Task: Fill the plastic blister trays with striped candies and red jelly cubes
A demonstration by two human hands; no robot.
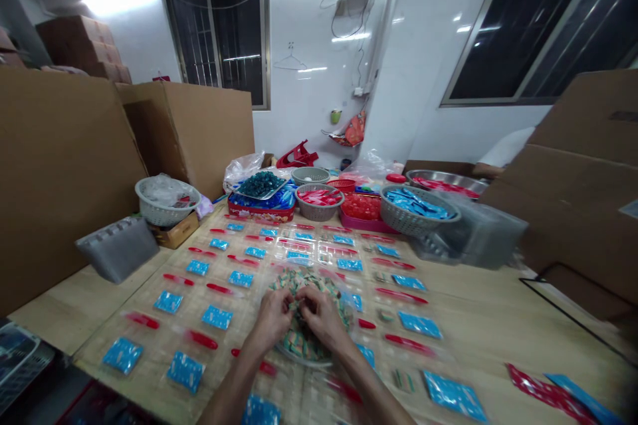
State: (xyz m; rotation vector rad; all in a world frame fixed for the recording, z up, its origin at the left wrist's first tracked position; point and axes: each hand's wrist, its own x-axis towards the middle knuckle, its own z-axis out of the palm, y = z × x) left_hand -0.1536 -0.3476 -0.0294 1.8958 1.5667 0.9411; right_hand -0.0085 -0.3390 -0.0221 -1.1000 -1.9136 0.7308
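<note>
A round clear bowl (319,364) heaped with small green-and-tan striped pieces (302,344) stands in front of me. Over the heap, my left hand (275,313) is closed with thumb and fingertips pinched together. Close beside it, my right hand (321,317) is pinched the same way. Whatever is between the fingertips is too small and hidden to make out. Around the bowl lie rows of clear plastic trays, with blue packets (241,279) and red pen-shaped pieces (202,339) in them. A few trays on the right also hold striped pieces (403,380).
At the back stand a basket of blue packets (419,206), a basket of red-and-white packets (319,198) and a red tin (262,214) under blue items. Stacked clear trays (117,249) are at left. Cardboard boxes (54,179) flank the table. Loose red packets (543,392) lie front right.
</note>
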